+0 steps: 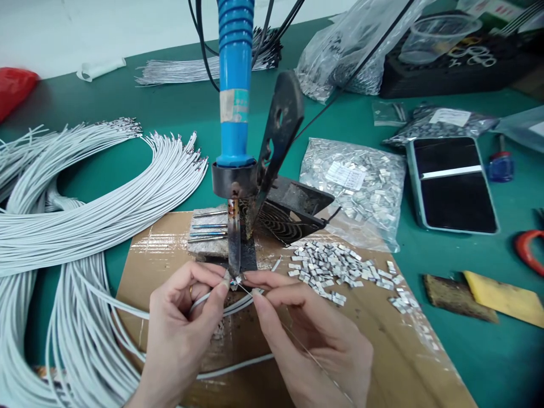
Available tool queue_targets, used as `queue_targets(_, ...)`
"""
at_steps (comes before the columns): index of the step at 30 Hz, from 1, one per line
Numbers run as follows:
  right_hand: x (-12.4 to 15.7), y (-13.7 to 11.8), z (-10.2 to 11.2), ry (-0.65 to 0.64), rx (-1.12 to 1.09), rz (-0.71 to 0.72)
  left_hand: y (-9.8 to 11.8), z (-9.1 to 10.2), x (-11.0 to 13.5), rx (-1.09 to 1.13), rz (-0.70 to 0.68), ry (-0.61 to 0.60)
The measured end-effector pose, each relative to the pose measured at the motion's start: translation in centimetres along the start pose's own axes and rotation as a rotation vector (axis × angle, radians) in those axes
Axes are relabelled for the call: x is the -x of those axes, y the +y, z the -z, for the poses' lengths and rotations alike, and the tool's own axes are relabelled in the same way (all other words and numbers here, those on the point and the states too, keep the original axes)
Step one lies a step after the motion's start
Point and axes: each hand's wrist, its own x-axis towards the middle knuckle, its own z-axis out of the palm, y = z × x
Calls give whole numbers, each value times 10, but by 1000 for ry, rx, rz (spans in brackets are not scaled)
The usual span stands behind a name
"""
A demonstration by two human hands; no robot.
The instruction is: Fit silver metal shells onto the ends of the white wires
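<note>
A blue-handled soldering iron point(234, 102) hangs tip-down in a dark metal stand point(293, 204) over a cardboard sheet point(382, 351). Just under its tip, my left hand point(182, 328) pinches a white wire point(204, 297) with a small metal terminal point(235, 279) at its end. My right hand point(310, 340) pinches a thin strand of solder wire point(297, 343) and brings its end to the same spot. Both hands meet at the iron's tip, fingers closed.
Large bundles of white wires point(85, 204) lie on the green table at left. Loose metal terminals point(335, 272) are scattered on the cardboard, with bags of more point(361, 181) behind. A phone point(453, 184), yellow sponge point(505, 297), red-handled tool point(527, 249) sit at right.
</note>
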Motion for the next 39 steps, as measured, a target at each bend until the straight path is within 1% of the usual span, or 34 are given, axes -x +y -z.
queue_targets(6, -1, 0, 1, -23, 20, -24, -6, 7, 0, -17, -14, -37)
queue_targets(13, 0, 0, 1, 2, 5, -32, -8, 4, 1, -16, -16, -38)
queue_targets(20, 1, 2, 0, 14, -26, -9, -6, 4, 1, -26, -17, -21)
queue_targets(22, 1, 2, 0, 16, -29, -3, -4, 0, 3, -11, -9, 3)
queue_targets(27, 1, 1, -1, 25, -17, 1, 4, -13, 7, 66, 45, 146)
queue_targets(31, 1, 2, 0, 24, 9, 7, 7, -18, 7, 75, 69, 157)
queue_targets(39, 0, 4, 0, 18, -12, 18, 8, -18, 6, 83, 73, 159)
